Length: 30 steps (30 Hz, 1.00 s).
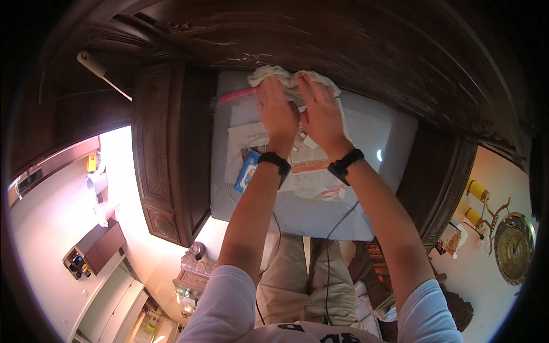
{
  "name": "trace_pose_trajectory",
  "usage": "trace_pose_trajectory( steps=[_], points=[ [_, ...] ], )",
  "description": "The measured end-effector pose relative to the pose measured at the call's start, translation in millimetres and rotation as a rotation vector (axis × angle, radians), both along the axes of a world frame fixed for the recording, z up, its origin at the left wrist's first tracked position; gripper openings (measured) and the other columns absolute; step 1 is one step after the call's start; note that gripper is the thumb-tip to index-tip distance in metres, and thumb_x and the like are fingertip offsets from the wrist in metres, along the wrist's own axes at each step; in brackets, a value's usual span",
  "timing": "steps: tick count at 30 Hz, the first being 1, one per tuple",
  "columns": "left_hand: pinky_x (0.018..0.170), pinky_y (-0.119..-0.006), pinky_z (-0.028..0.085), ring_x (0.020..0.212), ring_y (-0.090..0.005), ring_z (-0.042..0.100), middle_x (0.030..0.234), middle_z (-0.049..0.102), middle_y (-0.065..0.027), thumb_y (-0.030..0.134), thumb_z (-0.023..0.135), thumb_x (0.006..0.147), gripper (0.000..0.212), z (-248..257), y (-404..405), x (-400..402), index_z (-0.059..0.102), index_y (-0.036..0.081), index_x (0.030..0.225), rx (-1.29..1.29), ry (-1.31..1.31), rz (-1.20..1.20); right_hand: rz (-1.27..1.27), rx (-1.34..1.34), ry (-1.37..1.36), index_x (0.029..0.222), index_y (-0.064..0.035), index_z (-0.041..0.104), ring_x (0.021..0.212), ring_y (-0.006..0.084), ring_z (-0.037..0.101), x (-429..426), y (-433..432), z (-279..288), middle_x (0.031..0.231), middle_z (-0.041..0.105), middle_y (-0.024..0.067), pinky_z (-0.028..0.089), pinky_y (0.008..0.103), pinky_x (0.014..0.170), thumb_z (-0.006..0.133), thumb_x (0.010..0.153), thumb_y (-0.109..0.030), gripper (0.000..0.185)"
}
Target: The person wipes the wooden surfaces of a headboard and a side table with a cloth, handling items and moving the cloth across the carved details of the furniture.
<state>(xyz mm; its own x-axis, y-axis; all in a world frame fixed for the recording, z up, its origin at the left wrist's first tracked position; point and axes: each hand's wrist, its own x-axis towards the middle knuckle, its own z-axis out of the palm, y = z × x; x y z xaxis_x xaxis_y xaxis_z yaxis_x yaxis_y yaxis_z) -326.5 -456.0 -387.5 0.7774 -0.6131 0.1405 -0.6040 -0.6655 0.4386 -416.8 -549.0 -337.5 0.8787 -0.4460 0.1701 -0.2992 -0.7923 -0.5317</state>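
Observation:
My left hand [273,111] and my right hand [321,113] lie side by side on a crumpled white cloth [274,73], their fingers stretched over it and pressing it down. The cloth is bunched at the far edge of a grey padded-looking surface [364,124], against a dark wooden panel [343,47]. Beside my left fingers is a pink strip [238,95]. Below my hands lie papers [244,133], a white charger plug [307,140], and a blue wipes packet [245,173] partly covered by my left forearm. My palms are hidden.
Carved dark wooden side panels stand at left [158,150] and right [429,180] of the grey surface. A pale-handled tool [91,63] rests on the wood at upper left. Dark cables [329,257] hang before my legs. A round wall clock [514,248] is at far right.

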Motion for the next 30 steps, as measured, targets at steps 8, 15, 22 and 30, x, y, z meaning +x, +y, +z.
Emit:
trace_pose_trajectory(
  steps=[8, 15, 22, 30],
  points=[
    [0.127, -0.056, 0.022, 0.149, -0.0428, 0.038, 0.157, 0.043, -0.0245, 0.012, 0.066, 0.084, 0.078, 0.9, 35.8, 67.7, 0.035, -0.003, 0.155, -0.042, -0.020, 0.218, 0.017, 0.008, 0.123, 0.161, -0.0026, 0.037, 0.135, 0.0372, 0.053, 58.4, 51.2, -5.5, 0.162, 0.044, 0.0137, 0.037, 0.0488, 0.122, 0.074, 0.084, -0.009, 0.086],
    [0.119, -0.053, 0.034, 0.141, -0.0407, 0.045, 0.153, 0.045, -0.0229, 0.010, 0.067, 0.083, 0.075, 12.1, 41.5, 93.9, 0.040, -0.004, 0.151, -0.065, 0.023, 0.223, -0.110, 0.022, -0.052, 0.160, -0.0025, 0.038, 0.131, 0.0366, 0.056, 84.2, 72.3, -19.3, 0.160, 0.045, 0.0127, 0.037, 0.0492, 0.122, 0.071, 0.086, -0.010, 0.081],
    [0.109, -0.050, 0.041, 0.132, -0.0392, 0.050, 0.143, 0.051, -0.0202, 0.011, 0.071, 0.079, 0.075, 18.7, 37.5, 62.0, 0.046, -0.002, 0.149, 0.024, -0.120, -0.086, -0.178, -0.003, 0.064, 0.162, -0.0061, 0.036, 0.139, 0.0345, 0.050, 36.7, 47.1, -18.9, 0.160, 0.045, 0.0102, 0.035, 0.0499, 0.124, 0.071, 0.084, -0.006, 0.086],
    [0.118, -0.054, 0.033, 0.140, -0.0440, 0.043, 0.152, 0.043, -0.0269, 0.009, 0.074, 0.077, 0.087, 6.2, -18.0, -35.0, 0.038, -0.003, 0.155, -0.086, 0.032, -0.280, -0.322, -0.098, 0.054, 0.166, -0.0104, 0.030, 0.143, 0.0362, 0.048, -59.7, -11.1, -24.3, 0.160, 0.044, 0.0119, 0.033, 0.0539, 0.126, 0.070, 0.081, -0.001, 0.094]
  ],
)
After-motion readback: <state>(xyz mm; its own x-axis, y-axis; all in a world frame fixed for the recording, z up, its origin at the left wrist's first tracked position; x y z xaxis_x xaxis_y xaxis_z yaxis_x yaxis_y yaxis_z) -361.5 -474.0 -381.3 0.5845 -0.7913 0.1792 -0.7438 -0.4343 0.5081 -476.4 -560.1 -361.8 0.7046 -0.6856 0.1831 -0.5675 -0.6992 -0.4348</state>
